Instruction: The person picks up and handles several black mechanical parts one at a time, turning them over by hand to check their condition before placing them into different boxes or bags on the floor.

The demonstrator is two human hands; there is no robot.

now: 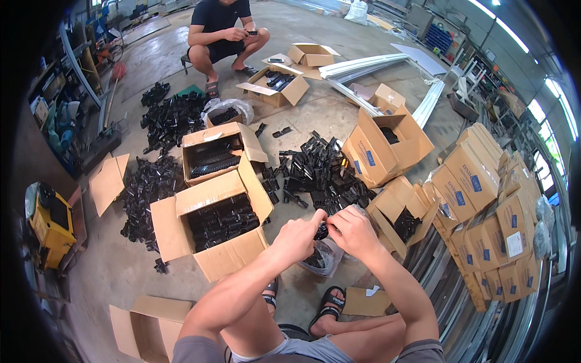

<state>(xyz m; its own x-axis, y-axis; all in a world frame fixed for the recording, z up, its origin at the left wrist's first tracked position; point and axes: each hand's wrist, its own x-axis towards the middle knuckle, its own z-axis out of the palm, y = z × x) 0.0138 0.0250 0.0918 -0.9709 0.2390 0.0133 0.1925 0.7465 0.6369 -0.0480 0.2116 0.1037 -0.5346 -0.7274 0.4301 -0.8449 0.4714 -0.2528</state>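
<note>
My left hand and my right hand meet in front of me, fingers closed on a small black part. Most of that part is hidden by my fingers, so its exact kind cannot be made out. Just below them stands a tub lined with clear plastic, with black pieces inside. Beyond my hands a heap of black parts lies on the floor. To the left, an open cardboard box holds black parts in rows.
Another box of stacked black parts and a loose pile lie left. On the right are open cartons and stacked closed cartons. Across the floor a seated person handles a small dark piece. White profiles lie behind.
</note>
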